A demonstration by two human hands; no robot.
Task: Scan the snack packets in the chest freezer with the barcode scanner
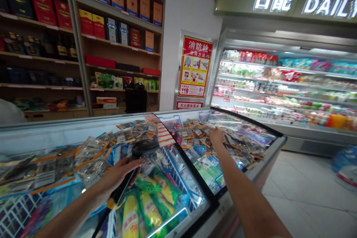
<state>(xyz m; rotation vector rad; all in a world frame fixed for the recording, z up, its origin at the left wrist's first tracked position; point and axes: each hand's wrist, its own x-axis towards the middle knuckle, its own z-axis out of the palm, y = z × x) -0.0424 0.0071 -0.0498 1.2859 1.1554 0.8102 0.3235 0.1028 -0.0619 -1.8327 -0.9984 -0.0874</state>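
A black barcode scanner point(145, 148) with a yellow trim and a cord is in my left hand point(126, 173), its head pointing away from me over the freezer glass. My right arm stretches out over the right half of the chest freezer. At its far end, my right hand point(216, 136) has bent fingers closed at a small clear packet among the spread-out packets point(242, 141); the fingertips are partly blurred. More orange-edged packets point(92, 152) lie across the left glass. Under the glass are green-and-yellow corn packs point(150, 200) in white wire baskets.
A black frame point(192, 163) divides the freezer's glass lids. Shelves of boxed goods point(119, 29) stand behind at left, with a red-and-yellow wall sign point(196, 65) beside them. An open refrigerated display point(279, 89) fills the right; wrapped bottles point(346, 167) stand on the tiled floor.
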